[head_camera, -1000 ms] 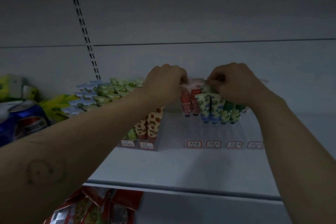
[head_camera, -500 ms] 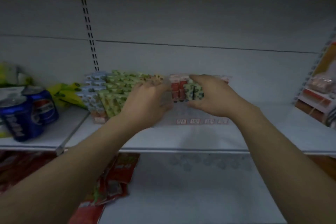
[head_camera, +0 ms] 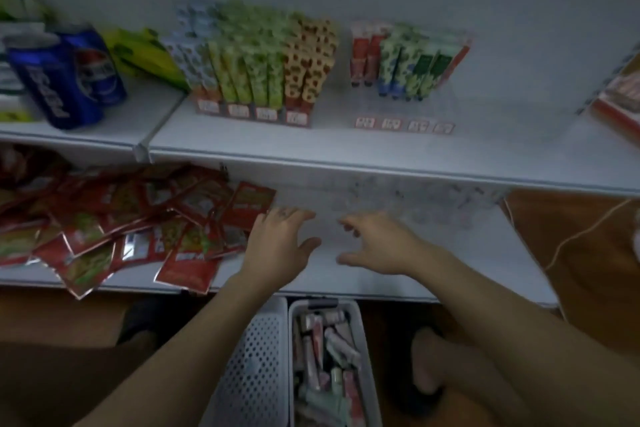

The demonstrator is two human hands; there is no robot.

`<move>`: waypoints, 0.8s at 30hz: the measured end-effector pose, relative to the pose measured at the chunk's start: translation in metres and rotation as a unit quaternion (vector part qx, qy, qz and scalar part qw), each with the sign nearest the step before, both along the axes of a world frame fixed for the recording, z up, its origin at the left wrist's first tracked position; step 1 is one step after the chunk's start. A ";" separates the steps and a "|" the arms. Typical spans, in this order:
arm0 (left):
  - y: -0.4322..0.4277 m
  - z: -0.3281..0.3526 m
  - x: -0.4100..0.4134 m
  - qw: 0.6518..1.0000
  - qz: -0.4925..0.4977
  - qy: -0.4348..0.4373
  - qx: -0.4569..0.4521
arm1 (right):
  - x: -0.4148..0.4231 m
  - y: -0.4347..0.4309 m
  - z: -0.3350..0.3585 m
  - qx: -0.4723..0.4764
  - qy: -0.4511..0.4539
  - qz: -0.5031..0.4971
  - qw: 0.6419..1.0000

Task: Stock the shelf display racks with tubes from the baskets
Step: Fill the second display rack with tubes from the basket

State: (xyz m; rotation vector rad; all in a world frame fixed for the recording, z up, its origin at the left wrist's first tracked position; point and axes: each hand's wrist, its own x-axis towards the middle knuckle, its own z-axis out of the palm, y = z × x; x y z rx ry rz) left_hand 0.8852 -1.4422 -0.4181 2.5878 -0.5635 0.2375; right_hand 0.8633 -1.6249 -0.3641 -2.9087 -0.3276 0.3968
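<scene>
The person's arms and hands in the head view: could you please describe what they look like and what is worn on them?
Both forearms are bare, with no sleeves, gloves or watch in view. The left hand shows a small dark mark on one finger, possibly a ring or tattoo; the blur leaves it unclear. The right hand shows nothing worn.

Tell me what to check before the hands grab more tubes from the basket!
1. Left hand empty and open: ok.
2. Right hand empty and open: ok.
3. Basket with tubes has tubes left: ok.
4. Right rack has room in front: ok.
5. Left rack has room: not ok, looks full.
6. Which tube colour goes in which slot: cannot tell, labels blurred.
</scene>
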 end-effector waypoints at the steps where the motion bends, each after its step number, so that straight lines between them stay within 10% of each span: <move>1: 0.000 -0.016 -0.004 0.999 0.002 0.037 0.011 | -0.003 0.003 -0.017 -0.005 0.035 0.001 0.999; 12: 0.018 -0.149 -0.064 0.941 -0.034 0.309 0.131 | -0.060 -0.014 -0.170 -0.022 0.256 -0.082 0.963; 24: -0.013 -0.190 -0.071 0.919 -0.131 0.260 0.265 | -0.053 -0.004 -0.224 -0.102 0.299 -0.001 0.949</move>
